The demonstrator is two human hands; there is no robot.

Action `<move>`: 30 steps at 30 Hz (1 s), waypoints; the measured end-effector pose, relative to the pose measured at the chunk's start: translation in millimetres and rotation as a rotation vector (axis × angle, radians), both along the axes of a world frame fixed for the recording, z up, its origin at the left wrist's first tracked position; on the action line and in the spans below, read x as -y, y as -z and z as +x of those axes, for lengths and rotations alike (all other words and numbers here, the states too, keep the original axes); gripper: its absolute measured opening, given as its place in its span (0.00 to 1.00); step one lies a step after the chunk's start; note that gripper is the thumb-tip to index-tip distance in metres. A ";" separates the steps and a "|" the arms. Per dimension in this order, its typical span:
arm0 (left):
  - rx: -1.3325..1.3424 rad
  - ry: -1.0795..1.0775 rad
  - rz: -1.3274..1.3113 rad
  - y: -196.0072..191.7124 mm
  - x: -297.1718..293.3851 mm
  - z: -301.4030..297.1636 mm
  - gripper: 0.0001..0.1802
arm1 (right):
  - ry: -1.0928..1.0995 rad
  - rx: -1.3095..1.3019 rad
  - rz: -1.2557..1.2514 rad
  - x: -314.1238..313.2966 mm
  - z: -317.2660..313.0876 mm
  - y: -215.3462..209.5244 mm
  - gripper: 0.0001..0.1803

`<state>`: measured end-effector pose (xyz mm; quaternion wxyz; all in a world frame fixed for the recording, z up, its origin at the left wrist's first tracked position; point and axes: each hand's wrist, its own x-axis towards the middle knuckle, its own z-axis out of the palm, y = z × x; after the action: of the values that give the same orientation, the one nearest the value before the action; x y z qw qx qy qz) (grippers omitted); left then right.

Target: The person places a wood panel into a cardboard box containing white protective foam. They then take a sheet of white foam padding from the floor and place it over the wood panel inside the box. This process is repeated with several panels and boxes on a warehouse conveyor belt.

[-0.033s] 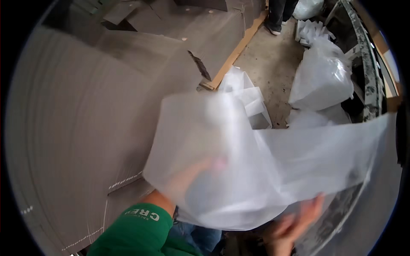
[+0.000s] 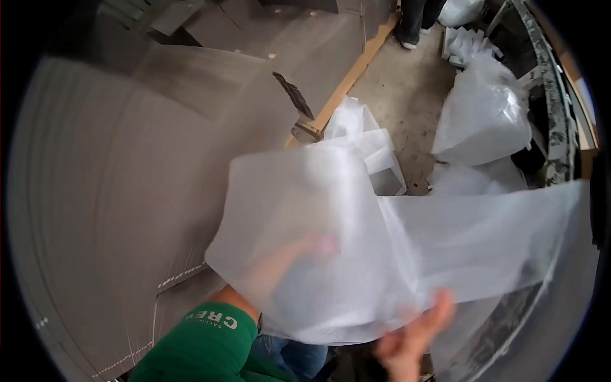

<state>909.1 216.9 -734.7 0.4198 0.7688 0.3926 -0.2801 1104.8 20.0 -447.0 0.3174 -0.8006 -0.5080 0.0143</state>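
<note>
A large, thin, translucent white sheet [image 2: 375, 254], like packing foam or plastic, spreads in front of me. Its right part stretches toward the right rim. My left hand [image 2: 312, 247] shows only dimly through the sheet, on its underside or between its layers. The fingers of that hand are too veiled to read. A green sleeve [image 2: 197, 347] covers the arm. Beside the sheet's lower edge is my right hand [image 2: 417, 334], slightly blurred, its fingers apart and nothing visibly gripped.
Tall stacked grey-brown cardboard [image 2: 121, 165] fills the left. White wrapping [image 2: 369, 143] lies on the concrete floor [image 2: 404, 86]. Stuffed clear bags [image 2: 484, 114] stand along the right, by a worn dark metal edge [image 2: 557, 121]. Another person's legs [image 2: 417, 19] appear at the far end.
My right hand has moved left and slightly up along the sheet's lower edge. The sheet's left part has shifted slightly left and down. My left hand stays behind the sheet.
</note>
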 end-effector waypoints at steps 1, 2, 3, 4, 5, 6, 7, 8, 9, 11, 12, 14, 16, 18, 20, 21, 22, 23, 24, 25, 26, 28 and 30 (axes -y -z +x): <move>-0.029 -0.028 -0.001 20.1 -17.7 5.3 0.18 | -0.253 -0.112 -0.290 -24.8 -9.9 15.5 0.22; -0.059 -0.032 0.017 34.8 -37.3 16.9 0.18 | -0.337 -0.114 -0.395 -42.6 -14.0 50.8 0.22; -0.093 -0.055 0.039 48.7 -58.3 22.1 0.19 | -0.361 -0.108 -0.508 -40.0 -12.3 98.2 0.24; -0.136 -0.033 0.017 50.1 -67.7 46.1 0.20 | -0.343 -0.050 -0.669 3.3 -2.6 162.9 0.26; -0.147 -0.030 0.007 59.1 -81.3 53.5 0.20 | -0.312 -0.160 -1.253 48.0 7.8 212.0 0.27; -0.184 0.037 0.144 70.8 -94.2 55.0 0.19 | -0.214 -0.218 -1.586 84.4 17.2 243.9 0.27; -0.176 0.118 0.254 85.4 -95.0 78.5 0.18 | 0.003 -0.496 -1.931 167.4 46.6 288.0 0.27; -0.228 0.183 0.215 98.3 -111.4 87.3 0.18 | 0.471 -0.164 -1.329 222.7 39.7 298.1 0.29; -0.307 0.243 0.177 112.2 -129.1 82.2 0.19 | 0.560 -0.377 -1.405 229.4 43.9 289.3 0.29; -0.209 0.210 0.222 139.8 -148.9 79.4 0.21 | 0.748 -0.915 -1.298 232.3 53.9 284.2 0.29; -0.223 0.166 0.199 153.6 -156.5 87.2 0.20 | 0.863 -1.209 -1.076 218.0 56.7 281.3 0.29; -0.246 0.120 0.155 179.7 -165.6 99.2 0.19 | 1.003 -1.712 -0.535 163.2 43.0 275.5 0.29; -0.197 -0.129 0.272 204.8 -172.9 109.5 0.17 | 1.073 -2.028 -0.136 112.8 11.0 271.1 0.29; -0.194 -0.096 0.254 225.8 -184.2 101.3 0.19 | 1.305 -2.125 0.148 74.1 -38.8 262.3 0.32; -0.279 0.041 0.142 239.9 -193.9 92.8 0.25 | 1.293 -2.182 0.200 76.7 -91.7 261.1 0.29; -0.239 0.060 0.144 238.9 -185.0 84.1 0.26 | 1.155 -2.214 0.098 68.7 -111.0 254.7 0.27; -0.148 0.082 0.137 230.8 -161.7 99.2 0.27 | 1.089 -2.091 -0.173 54.4 -113.0 234.0 0.27; 0.004 -0.075 0.115 217.2 -141.7 88.1 0.28 | 1.016 -2.174 -0.327 41.0 -119.8 223.2 0.28; 0.164 -0.229 0.094 198.2 -116.9 78.3 0.30 | 0.946 -2.186 -0.403 27.0 -120.6 209.0 0.28; 0.146 -0.443 -0.041 175.9 -90.2 72.1 0.35 | 0.875 -2.190 -0.478 6.7 -113.6 192.2 0.29; 0.208 -0.512 -0.114 140.3 -65.3 73.3 0.40 | 0.792 -2.155 -0.406 -1.5 -107.9 181.4 0.30; 0.321 -0.546 -0.052 73.0 -14.3 56.7 0.42 | 0.661 -2.152 -0.161 -0.5 -102.2 166.9 0.31; 0.130 -0.280 -0.150 27.2 20.7 21.7 0.36 | 0.681 -2.148 0.102 -2.6 -94.6 155.7 0.31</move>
<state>930.8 196.2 -761.9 0.5354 0.6896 0.4461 -0.1971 1010.3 22.7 -602.7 0.6097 -0.4564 0.2733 0.5876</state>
